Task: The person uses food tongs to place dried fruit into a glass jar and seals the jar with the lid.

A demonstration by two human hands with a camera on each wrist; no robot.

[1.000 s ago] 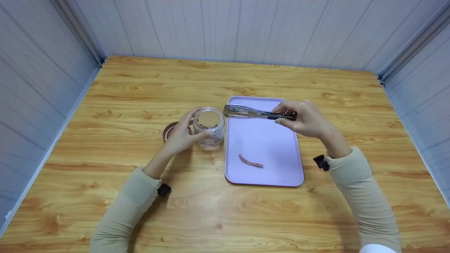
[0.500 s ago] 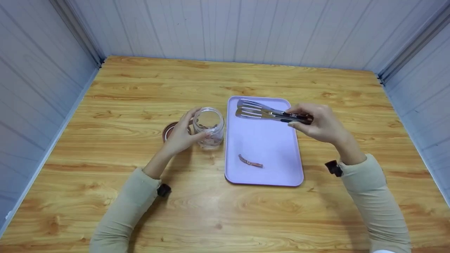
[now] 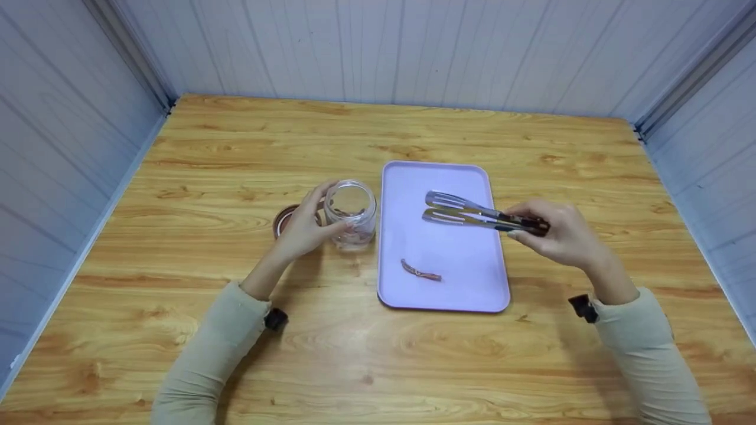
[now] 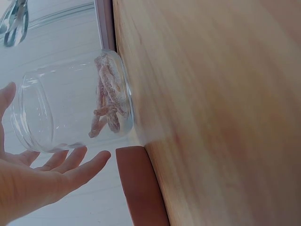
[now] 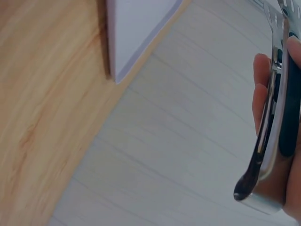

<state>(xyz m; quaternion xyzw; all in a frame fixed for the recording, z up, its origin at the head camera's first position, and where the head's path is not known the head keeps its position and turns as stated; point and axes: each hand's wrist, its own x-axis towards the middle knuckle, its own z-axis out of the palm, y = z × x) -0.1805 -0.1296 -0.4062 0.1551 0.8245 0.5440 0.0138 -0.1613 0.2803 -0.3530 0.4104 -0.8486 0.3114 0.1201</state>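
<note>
My left hand (image 3: 304, 231) spans a clear glass jar (image 3: 357, 235), thumb on the near side and fingers behind. The jar stands upright without its lid. In the left wrist view, several brownish, wrinkled dried strips (image 4: 108, 92) lie at its bottom. My right hand (image 3: 561, 236) grips slotted metal tongs (image 3: 475, 210) by their dark handle, over the tray's right half. The tongs' two slotted ends are slightly apart, with nothing between them. One curved brown strip (image 3: 422, 272) lies on the lilac tray (image 3: 466, 283), below the tongs in the head view.
A reddish-brown lid (image 3: 282, 218) lies on the wooden table (image 3: 348, 366) left of the jar, partly hidden by my left hand. The tray's left edge is close to the jar. Pale panelled walls (image 3: 366, 53) border the table at the back and sides.
My right hand has drawn the tongs right and toward me, from beside the jar to over the tray. Their ends have spread apart. My left hand and the jar stay put.
</note>
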